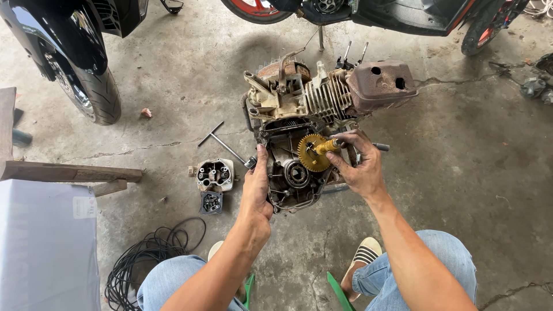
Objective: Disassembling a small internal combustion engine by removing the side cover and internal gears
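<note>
- Gripping the brass-coloured gear (pixel 313 152) by its stubby shaft, your right hand (pixel 358 167) has fingers curled shut around that shaft, thumb on top, gear teeth facing left toward the open crankcase (pixel 291 173).
- Left hand (pixel 255 187) is wrapped on the crankcase's left rim, thumb up along the edge, fingers closed behind it; it steadies the case.
- Gear sits just above the round bearing (pixel 296 173) inside the case, between your two hands, closer to the right one.
- Handling guess: gear is solid metal, stiff, small but dense; likely oily, so slippery. Hold the shaft, not the teeth; the teeth can bite skin.
- Engine (pixel 322 92) as a whole looks heavy, rigid, with a finned cylinder and a rusty muffler (pixel 380 83) on the right; it rests on the concrete floor (pixel 449 173) and probably won't shift under one hand.
- Nearby on the floor: T-handle wrench (pixel 222 141) just left of the case, a removed cylinder head (pixel 215 174) near your left hand, a coil of black cable (pixel 150 256) by your left knee.
- Scooter wheels (pixel 92 92) are parked well behind, apart from the work.
</note>
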